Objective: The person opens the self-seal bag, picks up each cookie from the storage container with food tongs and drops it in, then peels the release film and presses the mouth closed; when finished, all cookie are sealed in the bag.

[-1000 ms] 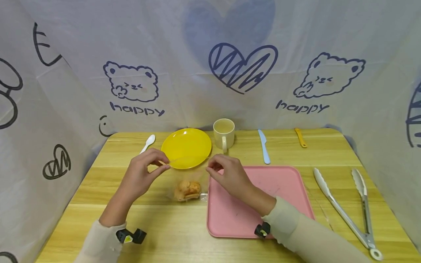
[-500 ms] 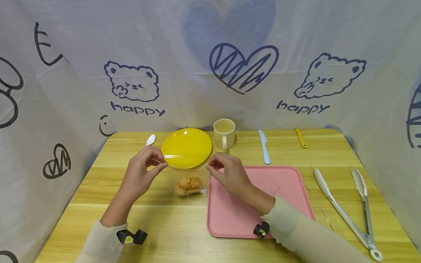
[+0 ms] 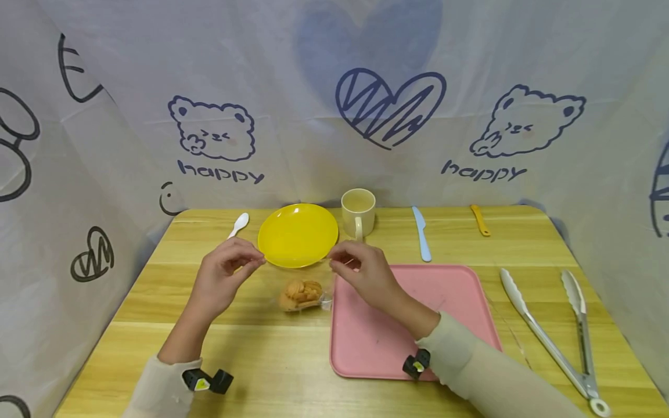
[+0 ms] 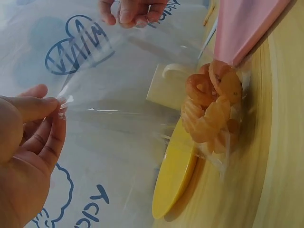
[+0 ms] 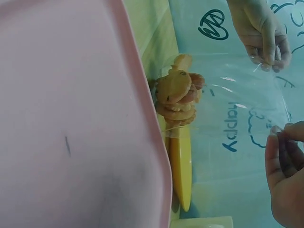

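Note:
A clear plastic bag (image 4: pixel 123 109) is stretched upright between my two hands. Several golden-brown cookies (image 3: pixel 301 295) are gathered at its bottom, low over the wooden table just left of the pink tray (image 3: pixel 413 360). With thumb and fingers, my left hand (image 3: pixel 219 281) pinches one upper corner of the bag. The opposite corner is pinched by my right hand (image 3: pixel 368 276), above the tray's far left corner. Whether the bag's bottom touches the table I cannot tell. Behind the bag lies a yellow plate (image 3: pixel 298 235).
A cream mug (image 3: pixel 358 212) stands beside the plate. Along the back lie a white spoon (image 3: pixel 240 223), a light blue knife (image 3: pixel 421 233) and a small orange-yellow handled utensil (image 3: pixel 479 220). Metal tongs (image 3: pixel 554 342) lie spread at the right. A printed curtain (image 3: pixel 303 116) encloses the table.
The cookies in the bag have shifted slightly away from me and settled in a flatter heap. My left hand moved slightly; both hands keep their pinch on the bag.

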The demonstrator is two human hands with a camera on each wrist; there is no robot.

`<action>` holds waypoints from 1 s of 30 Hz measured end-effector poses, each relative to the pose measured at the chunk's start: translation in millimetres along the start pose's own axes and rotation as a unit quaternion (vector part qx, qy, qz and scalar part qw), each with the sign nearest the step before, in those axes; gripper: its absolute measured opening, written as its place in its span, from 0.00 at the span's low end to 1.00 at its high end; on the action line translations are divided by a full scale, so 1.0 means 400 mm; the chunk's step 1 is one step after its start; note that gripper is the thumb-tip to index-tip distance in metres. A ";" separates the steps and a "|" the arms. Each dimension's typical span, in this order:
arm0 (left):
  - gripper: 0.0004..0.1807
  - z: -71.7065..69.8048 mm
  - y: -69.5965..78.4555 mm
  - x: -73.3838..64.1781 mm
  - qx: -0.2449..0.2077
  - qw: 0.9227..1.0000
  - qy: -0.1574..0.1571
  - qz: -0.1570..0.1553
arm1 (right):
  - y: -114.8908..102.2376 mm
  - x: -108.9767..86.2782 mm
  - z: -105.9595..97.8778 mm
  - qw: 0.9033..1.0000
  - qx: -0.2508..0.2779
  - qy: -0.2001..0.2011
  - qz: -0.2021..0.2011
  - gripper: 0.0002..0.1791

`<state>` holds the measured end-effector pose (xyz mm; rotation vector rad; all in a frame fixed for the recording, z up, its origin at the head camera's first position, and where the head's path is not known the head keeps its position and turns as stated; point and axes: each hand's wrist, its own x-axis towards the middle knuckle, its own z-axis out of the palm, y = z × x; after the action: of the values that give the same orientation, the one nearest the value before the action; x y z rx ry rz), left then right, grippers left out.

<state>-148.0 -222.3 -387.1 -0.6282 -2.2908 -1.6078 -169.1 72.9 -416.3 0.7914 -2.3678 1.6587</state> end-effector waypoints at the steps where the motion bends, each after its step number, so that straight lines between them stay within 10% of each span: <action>1: 0.11 -0.001 -0.002 0.000 0.000 1.000 0.000 0.003 | 0.002 0.000 0.000 1.000 0.003 -0.002 -0.003 0.04; 20: 0.16 0.002 -0.027 0.001 0.021 0.997 -0.001 0.073 | 0.014 -0.014 0.001 0.992 -0.055 0.045 -0.104 0.06; 30: 0.16 -0.012 -0.030 0.001 0.032 0.997 -0.036 0.055 | 0.027 -0.016 -0.005 0.987 -0.058 0.010 -0.153 0.13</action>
<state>-154.6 -230.3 -394.9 -0.7945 -2.3052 -1.4777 -169.4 79.7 -427.2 1.0484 -2.1735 1.3872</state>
